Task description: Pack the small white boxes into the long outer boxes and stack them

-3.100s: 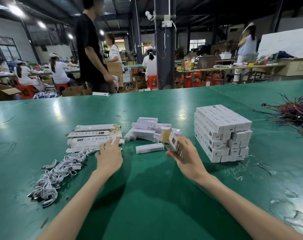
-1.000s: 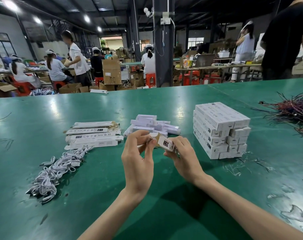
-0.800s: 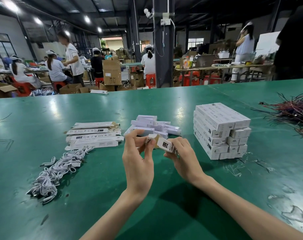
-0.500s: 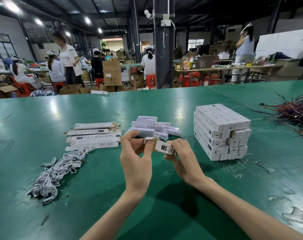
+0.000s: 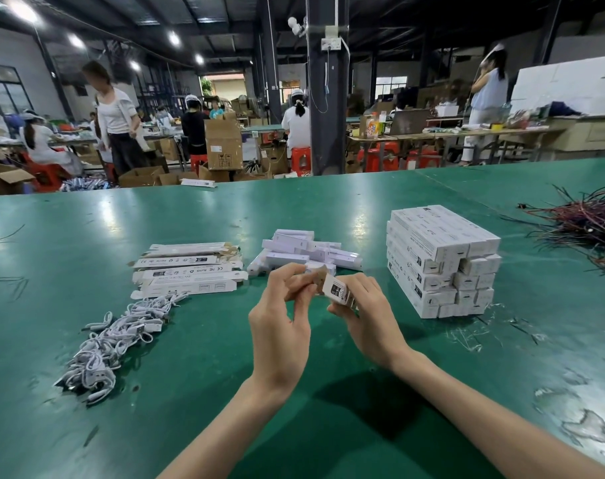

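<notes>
Both hands hold one long outer box (image 5: 336, 290) above the green table (image 5: 294, 392), its open brown-flapped end pointing left. My right hand (image 5: 366, 316) grips the box body. My left hand (image 5: 282, 323) pinches at the open end with thumb and fingers; whether a small box is inside is hidden. Behind the hands lies a loose pile of small white boxes (image 5: 304, 252). To the right stands a neat stack of packed outer boxes (image 5: 441, 259). Flat unfolded outer boxes (image 5: 187, 269) lie to the left.
A heap of white cables (image 5: 111, 340) lies at the front left. A tangle of dark and red wires (image 5: 588, 224) sits at the far right. Beyond the table's far edge are people, cartons, red stools and a dark pillar.
My left hand came over from the flat boxes to the open end of the outer box that my right hand holds. In the last second both hands only shifted slightly.
</notes>
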{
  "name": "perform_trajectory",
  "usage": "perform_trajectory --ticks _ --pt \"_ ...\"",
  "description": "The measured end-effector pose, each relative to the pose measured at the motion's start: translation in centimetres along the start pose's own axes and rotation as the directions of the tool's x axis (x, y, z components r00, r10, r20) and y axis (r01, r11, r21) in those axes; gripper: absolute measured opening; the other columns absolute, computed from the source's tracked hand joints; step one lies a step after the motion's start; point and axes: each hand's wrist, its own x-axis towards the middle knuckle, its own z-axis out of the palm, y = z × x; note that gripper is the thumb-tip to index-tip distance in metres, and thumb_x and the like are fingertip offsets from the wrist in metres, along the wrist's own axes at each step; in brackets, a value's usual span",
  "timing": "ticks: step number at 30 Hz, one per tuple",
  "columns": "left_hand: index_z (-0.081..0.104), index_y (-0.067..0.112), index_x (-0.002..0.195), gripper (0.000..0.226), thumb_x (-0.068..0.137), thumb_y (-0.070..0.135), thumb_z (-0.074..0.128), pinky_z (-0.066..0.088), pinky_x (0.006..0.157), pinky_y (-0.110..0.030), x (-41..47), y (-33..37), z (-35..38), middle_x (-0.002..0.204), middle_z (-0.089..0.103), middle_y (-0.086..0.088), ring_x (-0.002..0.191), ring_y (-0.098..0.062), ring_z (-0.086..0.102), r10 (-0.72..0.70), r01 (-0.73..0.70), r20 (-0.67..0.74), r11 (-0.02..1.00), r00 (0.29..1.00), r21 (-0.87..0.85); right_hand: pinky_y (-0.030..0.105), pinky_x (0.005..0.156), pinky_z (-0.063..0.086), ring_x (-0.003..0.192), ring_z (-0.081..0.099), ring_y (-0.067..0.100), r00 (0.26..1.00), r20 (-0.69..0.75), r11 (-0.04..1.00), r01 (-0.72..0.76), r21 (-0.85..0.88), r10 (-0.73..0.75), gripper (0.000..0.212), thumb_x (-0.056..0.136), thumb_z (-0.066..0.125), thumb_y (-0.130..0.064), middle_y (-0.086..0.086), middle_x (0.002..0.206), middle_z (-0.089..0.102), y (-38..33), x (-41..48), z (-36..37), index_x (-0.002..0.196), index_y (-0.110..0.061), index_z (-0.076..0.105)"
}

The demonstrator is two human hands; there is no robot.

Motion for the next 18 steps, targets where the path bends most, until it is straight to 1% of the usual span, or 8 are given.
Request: perform_trajectory --ticks 3,5,7,10,12,14,16,18 --pt "0.055 0.022 0.106 0.044 0.078 -0.007 0.073 0.047 0.082 -0.009 0.0 -0.5 0.0 0.093 0.068 0.020 0.087 0.006 0.066 0.040 -0.040 0.000 0.998 0.999 0.048 0.022 0.075 0.034 0.086 0.045 0.022 1.000 0.012 1.000 0.012 -0.002 -0.012 0.030 0.079 0.073 0.003 0.006 0.095 0.060 0.1 0.0 0.0 0.107 -0.004 0.063" --pt "0.056 0.022 0.104 0.042 0.078 -0.005 0.075 0.044 0.081 -0.007 0.0 -0.7 0.0 0.090 0.070 0.013 0.086 0.006 0.064 0.049 -0.048 0.000 0.996 0.999 0.081 0.020 0.075 0.032 0.086 0.045 0.021 1.000 0.009 1.000 0.011 0.005 -0.011 0.030 0.079 0.073 0.003 0.006 0.096 0.061 0.1 0.0 0.1 0.107 -0.004 0.064" --pt "0.057 0.021 0.103 0.033 0.081 0.002 0.073 0.042 0.082 -0.012 0.1 -0.8 -0.1 0.091 0.069 0.012 0.085 0.003 0.063 0.084 -0.086 0.017 0.987 0.996 0.136 0.019 0.075 0.032 0.087 0.044 0.019 1.000 0.004 1.000 0.012 0.012 -0.012 0.030 0.079 0.073 0.003 0.006 0.096 0.061 0.2 0.0 0.0 0.107 -0.004 0.064" --pt "0.057 0.016 0.109 0.021 0.089 0.013 0.057 0.040 0.083 -0.022 -0.1 -0.8 -0.2 0.091 0.063 0.014 0.086 -0.010 0.059 0.157 -0.178 0.106 0.958 0.982 0.227 0.022 0.077 0.034 0.089 0.046 0.021 1.000 0.019 1.000 0.015 0.014 -0.016 0.031 0.078 0.074 0.001 0.005 0.098 0.061 0.2 -0.1 0.1 0.106 -0.004 0.064" --pt "0.052 0.018 0.117 0.028 0.089 0.016 0.047 0.043 0.085 -0.029 -0.3 -0.9 -0.3 0.092 0.064 0.010 0.090 -0.017 0.056 0.153 -0.193 0.192 0.958 0.969 0.210 0.026 0.078 0.037 0.091 0.047 0.024 1.000 0.028 1.000 0.008 0.024 -0.008 0.031 0.078 0.074 0.001 0.005 0.098 0.061 0.2 -0.1 0.1 0.107 -0.004 0.064" --pt "0.046 0.020 0.124 0.035 0.089 0.017 0.045 0.045 0.088 -0.027 -0.3 -0.9 -0.5 0.099 0.060 0.013 0.096 -0.015 0.054 0.148 -0.187 0.229 0.970 0.962 0.158 0.029 0.080 0.039 0.093 0.049 0.025 0.999 0.038 0.998 0.015 0.057 -0.017 0.034 0.080 0.071 0.003 0.005 0.101 0.060 0.2 -0.2 0.1 0.112 -0.005 0.061" --pt "0.043 0.022 0.128 0.039 0.089 0.016 0.049 0.041 0.091 -0.019 -0.1 -1.0 -0.5 0.112 0.051 0.017 0.100 -0.010 0.051 0.154 -0.176 0.200 0.979 0.968 0.098 0.032 0.083 0.043 0.095 0.051 0.024 0.998 0.054 0.991 0.010 0.135 -0.017 0.043 0.083 0.066 0.005 0.002 0.104 0.059 0.2 -0.1 -0.2 0.123 -0.008 0.055" --pt "0.040 0.027 0.129 0.044 0.090 0.013 0.056 0.043 0.093 -0.024 0.1 -1.3 -0.5 0.119 0.049 0.015 0.105 -0.015 0.053 0.124 -0.132 0.135 0.990 0.983 0.047 0.027 0.080 0.044 0.086 0.052 0.014 0.994 0.106 0.969 -0.039 0.245 0.013 0.062 0.085 0.062 0.006 0.001 0.100 0.058 -0.1 0.1 -0.6 0.135 -0.024 0.041"
